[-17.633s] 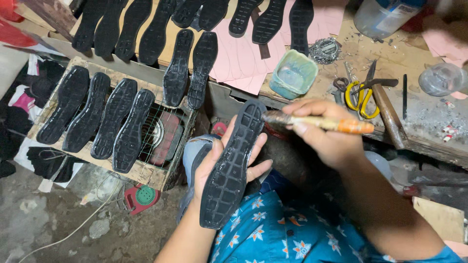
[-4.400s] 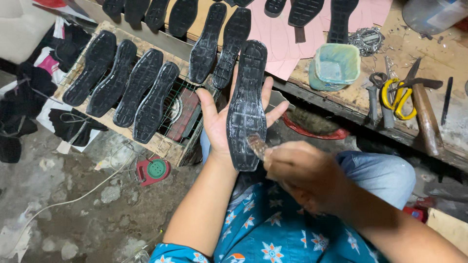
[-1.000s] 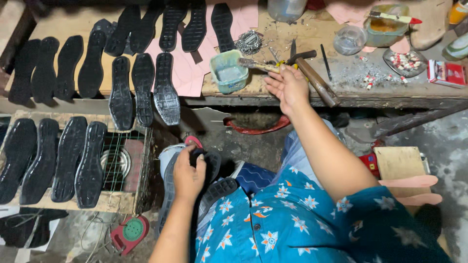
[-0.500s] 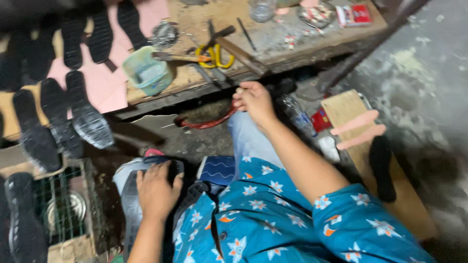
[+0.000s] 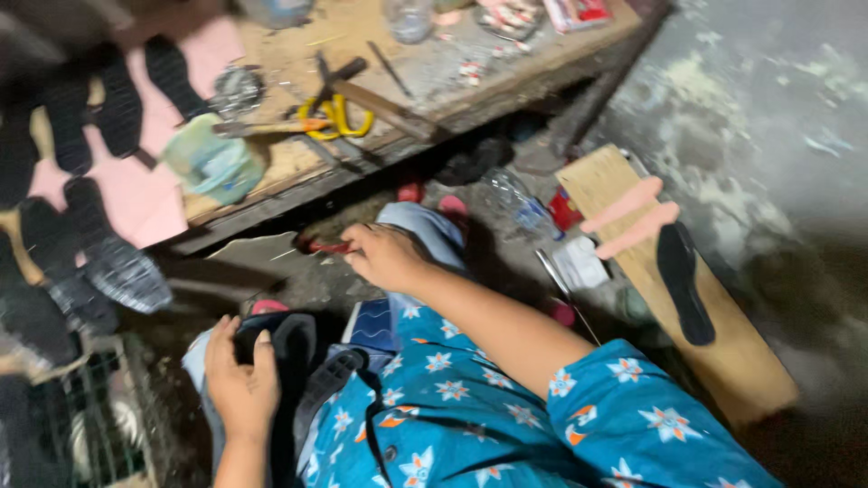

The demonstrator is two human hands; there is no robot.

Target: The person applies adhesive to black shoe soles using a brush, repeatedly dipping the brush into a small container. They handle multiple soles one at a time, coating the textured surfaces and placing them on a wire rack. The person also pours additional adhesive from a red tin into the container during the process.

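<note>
Right hand dropped from the desk to the lap; sole stayed on the left knee.

A second earlier the right hand was up at the desk's edge; it had since come down, fingers curled at a red rim, contents unclear. The left hand lay flat, holding the dark sole on the knee, its length running roughly away from the body, blurred.
</note>
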